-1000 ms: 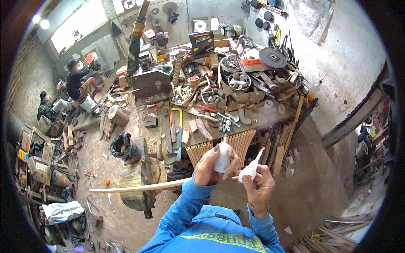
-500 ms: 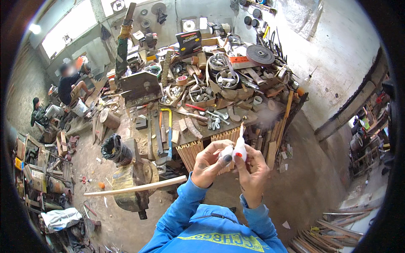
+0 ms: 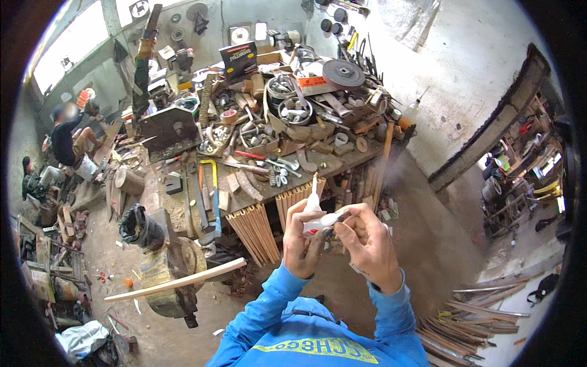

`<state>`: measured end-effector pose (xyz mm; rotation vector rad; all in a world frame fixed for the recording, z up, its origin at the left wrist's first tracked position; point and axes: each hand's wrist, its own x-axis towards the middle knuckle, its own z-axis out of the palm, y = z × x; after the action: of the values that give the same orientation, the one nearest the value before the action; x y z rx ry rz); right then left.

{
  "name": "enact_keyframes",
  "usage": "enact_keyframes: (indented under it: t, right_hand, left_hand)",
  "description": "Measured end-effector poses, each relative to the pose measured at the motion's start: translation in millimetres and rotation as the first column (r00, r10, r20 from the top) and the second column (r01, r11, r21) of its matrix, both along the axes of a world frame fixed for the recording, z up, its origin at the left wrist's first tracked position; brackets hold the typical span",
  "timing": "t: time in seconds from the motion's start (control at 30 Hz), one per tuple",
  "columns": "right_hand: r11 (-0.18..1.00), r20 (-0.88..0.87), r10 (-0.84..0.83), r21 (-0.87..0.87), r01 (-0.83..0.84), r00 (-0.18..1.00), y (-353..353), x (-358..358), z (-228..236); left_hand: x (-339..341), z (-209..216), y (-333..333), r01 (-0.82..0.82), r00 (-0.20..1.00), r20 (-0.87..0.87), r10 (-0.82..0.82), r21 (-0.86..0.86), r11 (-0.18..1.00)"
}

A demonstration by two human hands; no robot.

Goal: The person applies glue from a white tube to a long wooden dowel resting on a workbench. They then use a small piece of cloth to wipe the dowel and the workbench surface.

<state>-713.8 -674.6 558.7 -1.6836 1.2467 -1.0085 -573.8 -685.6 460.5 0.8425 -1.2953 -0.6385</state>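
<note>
My left hand [image 3: 298, 243] is closed round a small white squeeze bottle [image 3: 313, 203]. Its narrow nozzle points up and ends in an orange-brown tip; a red mark shows low on its body. A second small white piece [image 3: 332, 218], perhaps another bottle, lies slanted between my two hands. The fingers of my right hand [image 3: 370, 246] pinch its right end, and my left fingertips are close to its other end. Fingers hide much of both white things, so their exact outlines cannot be made out. Both hands are held up in front of the workbench.
A cluttered workbench [image 3: 247, 192] bears tools, boxes and a grinding disc [image 3: 343, 74]. Left of my arms, a pale wooden strip [image 3: 177, 280] lies across a vise [image 3: 174, 293], beside a bag-lined bucket [image 3: 140, 226]. Curved strips [image 3: 465, 324] lie lower right. Two people sit far left.
The white bottle has passed from my right fingers into my left hand. My right hand now pinches the other white piece, which has tipped sideways. The view has shifted right.
</note>
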Motion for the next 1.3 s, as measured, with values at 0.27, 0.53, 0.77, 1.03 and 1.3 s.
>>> enact_keyframes:
  t: [0.27,0.53,0.77,1.03,1.3]
  right_hand:
    - [0.966,0.040,0.152,0.206,-0.157,0.988,-29,-17,17]
    - [0.815,-0.758,0.540,0.362,-0.452,0.367,-71,-12,85]
    - [0.597,-0.594,0.788,0.673,-0.438,0.161,-104,13,88]
    - [0.657,-0.876,0.472,0.423,-0.624,-0.097,-91,19,72]
    - [0.609,-0.988,-0.003,0.119,-0.785,-0.152,-80,25,52]
  left_hand:
    - [-12,-19,-7,0.241,0.962,-0.142,-0.233,0.039,0.970]
    - [-21,-27,-19,0.110,0.988,-0.096,-0.124,-0.142,0.984]
    - [-25,-28,-31,0.058,0.998,-0.011,-0.062,-0.214,0.975]
    - [4,-37,-50,0.020,0.993,0.116,0.017,-0.308,0.951]
    - [10,-22,-48,0.083,0.992,-0.088,-0.090,-0.084,0.993]
